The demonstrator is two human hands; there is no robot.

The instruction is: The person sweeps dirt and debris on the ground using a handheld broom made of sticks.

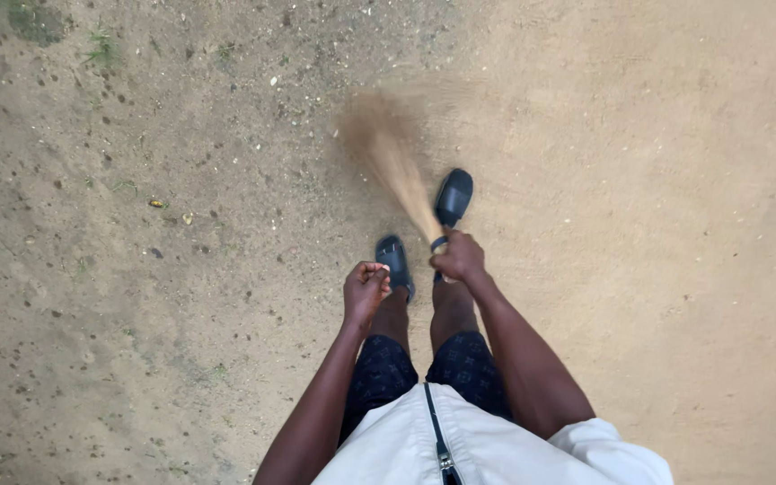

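My right hand grips the bound end of a straw hand broom. Its bristles fan out up and to the left, blurred with motion over the sandy ground. My left hand is curled into a loose fist beside my knee, and I cannot tell whether anything is in it. Below both hands are my feet in dark slip-on sandals, one ahead of the other.
Bare sandy earth fills the view, smoother on the right. The left part is strewn with small pebbles, bits of litter and sparse grass tufts. My dark shorts and white shirt show at the bottom.
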